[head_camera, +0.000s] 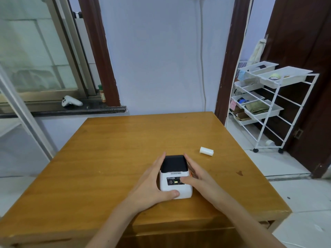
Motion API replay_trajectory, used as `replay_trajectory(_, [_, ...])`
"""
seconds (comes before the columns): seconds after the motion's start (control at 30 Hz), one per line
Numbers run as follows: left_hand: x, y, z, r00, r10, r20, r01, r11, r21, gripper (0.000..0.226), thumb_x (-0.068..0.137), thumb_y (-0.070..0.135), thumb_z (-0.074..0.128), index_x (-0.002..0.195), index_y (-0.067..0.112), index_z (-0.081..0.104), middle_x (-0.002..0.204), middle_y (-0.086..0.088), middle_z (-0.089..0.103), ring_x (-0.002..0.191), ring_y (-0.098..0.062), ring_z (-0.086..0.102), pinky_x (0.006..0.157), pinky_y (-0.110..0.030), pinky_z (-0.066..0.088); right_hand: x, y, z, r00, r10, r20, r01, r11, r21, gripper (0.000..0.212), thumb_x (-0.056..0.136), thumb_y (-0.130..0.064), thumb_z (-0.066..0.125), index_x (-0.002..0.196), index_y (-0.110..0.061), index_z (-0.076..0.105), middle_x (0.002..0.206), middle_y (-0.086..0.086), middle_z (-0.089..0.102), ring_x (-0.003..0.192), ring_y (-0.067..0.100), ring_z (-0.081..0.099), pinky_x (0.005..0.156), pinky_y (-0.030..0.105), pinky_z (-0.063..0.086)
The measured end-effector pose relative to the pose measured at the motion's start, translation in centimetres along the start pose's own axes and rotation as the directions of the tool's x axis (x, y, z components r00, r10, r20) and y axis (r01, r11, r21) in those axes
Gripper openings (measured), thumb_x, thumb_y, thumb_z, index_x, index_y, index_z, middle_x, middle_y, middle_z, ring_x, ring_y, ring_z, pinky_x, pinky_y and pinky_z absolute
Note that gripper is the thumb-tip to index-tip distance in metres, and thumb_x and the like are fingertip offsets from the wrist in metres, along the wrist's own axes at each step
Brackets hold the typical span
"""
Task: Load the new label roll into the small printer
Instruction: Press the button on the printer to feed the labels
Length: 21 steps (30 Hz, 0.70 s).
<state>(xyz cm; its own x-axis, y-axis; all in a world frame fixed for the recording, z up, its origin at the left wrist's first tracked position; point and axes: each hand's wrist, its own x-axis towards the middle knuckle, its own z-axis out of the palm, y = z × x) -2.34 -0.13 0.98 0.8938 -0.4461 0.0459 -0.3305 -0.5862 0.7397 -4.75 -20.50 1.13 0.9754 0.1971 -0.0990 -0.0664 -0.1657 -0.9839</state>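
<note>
Wooden table (107,158), printer (174,176), label roll (206,151)

1 head-worn wide-angle view, looking forward and down from the near edge of the wooden table (111,151), close above it, facing the far wall beyond the table, window sill left of the table, wire cart (268,104) right of it
</note>
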Motion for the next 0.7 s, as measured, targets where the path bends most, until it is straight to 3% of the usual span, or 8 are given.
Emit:
replay_trajectory(0.3, [0.15, -0.39, 0.07, 0.999, -0.011, -0.03, 0.009, 0.999, -0.045, 0.119, 0.058, 0.064, 0.083, 0.137, 0.072, -0.006, 0.154, 0.025, 0.033, 0.137, 0.003, 0.036, 0.114, -0.035, 0.038, 0.17, 0.0, -0.07, 1.0, -0.011, 0.006, 0.011, 0.996, -0.087, 0.082, 0.091, -0.013, 0.063, 0.154, -0.033, 0.013, 0.143, -0.02, 0.038, 0.118, -0.017, 0.044, 0.088, 0.008, 0.044])
replay_trajectory(0.43, [0.28, -0.64, 0.09, 0.999, -0.024, -0.029, 0.022, 0.998, -0.062, 0.122, 0.059, 0.059, 0.085, 0.142, 0.067, -0.004, 0.149, 0.027, 0.036, 0.135, 0.005, 0.037, 0.105, -0.022, 0.037, 0.31, -0.18, -0.17, 1.0, -0.005, 0.024, 0.007, 0.994, -0.112, 0.082, 0.093, -0.012, 0.06, 0.155, -0.031, 0.01, 0.146, -0.017, 0.034, 0.125, -0.007, 0.041, 0.098, 0.016, 0.041])
replay_trajectory(0.53, [0.38, -0.79, 0.14, 0.999, -0.026, -0.03, 0.024, 0.997, -0.07, 0.124, 0.059, 0.059, 0.086, 0.146, 0.063, -0.002, 0.145, 0.027, 0.04, 0.131, 0.005, 0.041, 0.104, -0.023, 0.039, 0.43, -0.09, -0.22, 1.0, -0.011, 0.023, 0.013, 0.993, -0.115, 0.082, 0.093, -0.013, 0.06, 0.154, -0.032, 0.01, 0.148, -0.016, 0.033, 0.132, -0.002, 0.038, 0.108, 0.023, 0.036])
replay_trajectory(0.7, [0.43, -0.71, 0.06, 0.999, -0.028, -0.032, 0.025, 0.996, -0.089, 0.122, 0.059, 0.057, 0.086, 0.143, 0.068, -0.003, 0.137, 0.034, 0.041, 0.127, 0.009, 0.042, 0.103, -0.022, 0.038, 0.09, 0.27, 0.5, 0.997, -0.069, -0.047, 0.063, 0.991, -0.116, 0.082, 0.086, -0.024, 0.061, 0.153, -0.035, 0.015, 0.15, -0.016, 0.037, 0.132, 0.002, 0.044, 0.109, 0.032, 0.041])
